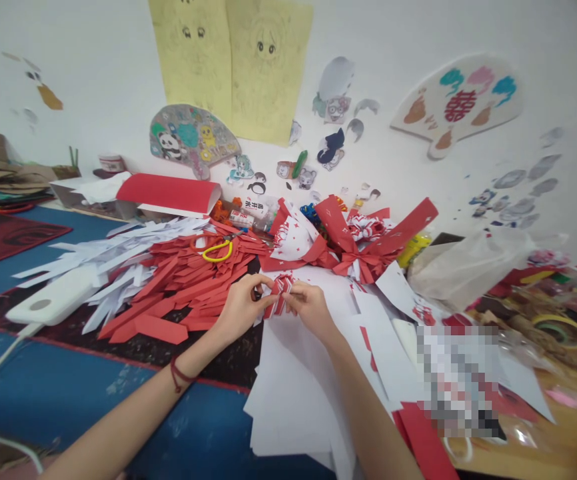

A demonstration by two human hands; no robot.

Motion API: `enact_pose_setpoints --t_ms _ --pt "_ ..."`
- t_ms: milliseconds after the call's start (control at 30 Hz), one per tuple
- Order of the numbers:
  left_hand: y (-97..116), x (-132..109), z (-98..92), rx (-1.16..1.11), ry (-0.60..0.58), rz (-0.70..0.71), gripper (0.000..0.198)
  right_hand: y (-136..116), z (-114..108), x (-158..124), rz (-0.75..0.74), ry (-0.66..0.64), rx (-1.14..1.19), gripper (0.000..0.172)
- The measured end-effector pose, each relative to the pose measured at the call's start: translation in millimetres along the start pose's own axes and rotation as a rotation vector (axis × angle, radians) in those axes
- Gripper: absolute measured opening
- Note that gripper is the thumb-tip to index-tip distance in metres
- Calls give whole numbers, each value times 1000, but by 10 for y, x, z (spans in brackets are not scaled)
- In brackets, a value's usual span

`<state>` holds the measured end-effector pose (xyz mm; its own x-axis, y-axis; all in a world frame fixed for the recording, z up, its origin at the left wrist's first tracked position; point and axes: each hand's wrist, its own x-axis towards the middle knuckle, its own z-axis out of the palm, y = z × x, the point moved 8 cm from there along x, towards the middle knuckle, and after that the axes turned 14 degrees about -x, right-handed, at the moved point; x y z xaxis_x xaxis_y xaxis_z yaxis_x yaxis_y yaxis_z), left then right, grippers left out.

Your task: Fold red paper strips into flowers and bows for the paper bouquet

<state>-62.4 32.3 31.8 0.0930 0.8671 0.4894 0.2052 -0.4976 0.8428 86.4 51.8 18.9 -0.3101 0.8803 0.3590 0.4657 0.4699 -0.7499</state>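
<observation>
Between both hands is a small folded red-and-white paper ornament [282, 285], held above a stack of white paper sheets [293, 380]. My left hand [242, 305] pinches its left side with thumb and fingers. From the right, my right hand [309, 308] grips its other edge. The fingers hide part of the ornament. To the left lie a heap of red paper strips [183, 287] and a pile of white paper strips [113, 250]. Scissors with yellow and red handles [217, 251] rest on the red strips.
Behind the hands stand red-and-white paper bouquets [358, 243]. A white power strip [51, 297] with a cable lies at left on the blue table [203, 427]. A rolled red sheet [168, 193] is near the wall. On the right are a plastic bag [483, 267] and a tape roll [561, 331].
</observation>
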Motion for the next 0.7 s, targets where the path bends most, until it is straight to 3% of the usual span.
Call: enact_pose_setpoints --t_ms 500,700 --pt "-59 57 -25 -126 -21 -76 23 -85 -66 -6 -2 90 19 35" --pt "-17 45 33 -94 -83 -59 19 -157 -39 -5 -64 44 -14 35"
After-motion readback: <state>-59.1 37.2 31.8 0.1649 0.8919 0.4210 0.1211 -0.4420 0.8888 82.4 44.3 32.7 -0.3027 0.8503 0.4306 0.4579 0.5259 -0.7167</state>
